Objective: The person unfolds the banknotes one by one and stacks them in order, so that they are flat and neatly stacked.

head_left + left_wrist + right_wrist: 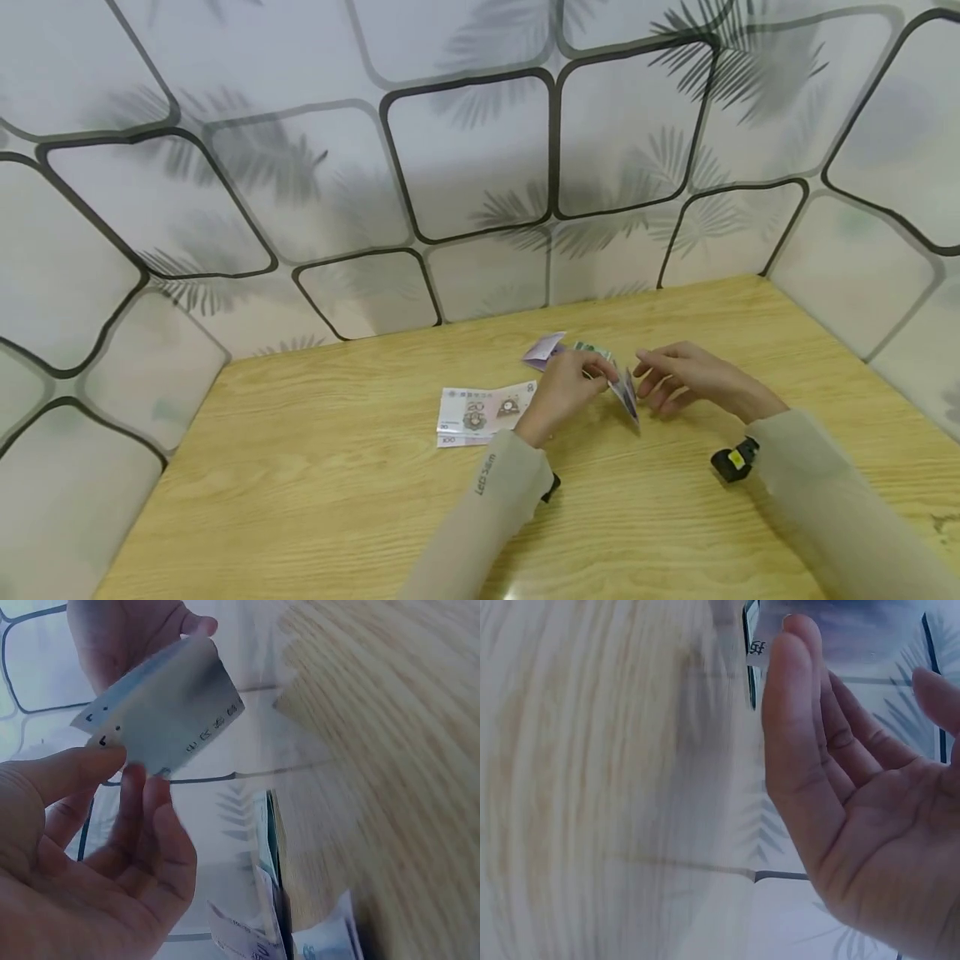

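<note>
My left hand pinches a folded banknote by its edge between thumb and fingers. In the left wrist view the folded banknote stands above the table with its halves slightly apart. Just to its right is my right hand, fingers loosely bent and nothing gripped. The right wrist view shows the right hand with thumb and fingers apart, near a blurred piece of banknote. Whether its fingertips touch the note I cannot tell.
Left of the left hand, flat banknotes marked 20 and 100 overlap on the wooden table. Behind the hands lie a folded purple banknote and a green one. A patterned covering rises along the table's back edge.
</note>
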Demonstrator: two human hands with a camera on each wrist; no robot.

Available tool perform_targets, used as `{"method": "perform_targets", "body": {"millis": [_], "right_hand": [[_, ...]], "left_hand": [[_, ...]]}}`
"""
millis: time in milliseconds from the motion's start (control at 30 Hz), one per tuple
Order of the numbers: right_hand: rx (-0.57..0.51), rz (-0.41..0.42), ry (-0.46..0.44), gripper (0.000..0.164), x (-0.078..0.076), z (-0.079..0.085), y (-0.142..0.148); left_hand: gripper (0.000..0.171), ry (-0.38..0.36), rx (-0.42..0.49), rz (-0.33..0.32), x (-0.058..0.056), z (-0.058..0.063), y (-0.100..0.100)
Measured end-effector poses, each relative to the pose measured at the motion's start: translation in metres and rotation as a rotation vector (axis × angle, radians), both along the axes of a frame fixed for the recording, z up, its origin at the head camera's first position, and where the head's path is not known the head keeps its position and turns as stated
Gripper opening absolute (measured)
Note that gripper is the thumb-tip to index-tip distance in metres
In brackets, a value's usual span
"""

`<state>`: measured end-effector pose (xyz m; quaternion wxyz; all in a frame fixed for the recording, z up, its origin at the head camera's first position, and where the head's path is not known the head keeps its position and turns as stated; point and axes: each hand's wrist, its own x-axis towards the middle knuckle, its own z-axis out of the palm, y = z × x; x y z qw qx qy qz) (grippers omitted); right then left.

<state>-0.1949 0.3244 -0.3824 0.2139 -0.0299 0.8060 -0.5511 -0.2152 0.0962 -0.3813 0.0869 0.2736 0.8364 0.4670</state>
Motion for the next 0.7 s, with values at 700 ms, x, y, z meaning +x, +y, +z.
{"method": "perform_targets", "body": {"millis": [700], "right_hand": [[-0.058,-0.046,0.009,0.045,-0.009,0.009,-0.021]], "left_hand": [[0.021,-0.018,0.182,0.119,0.0,0.003,-0.012]]}}
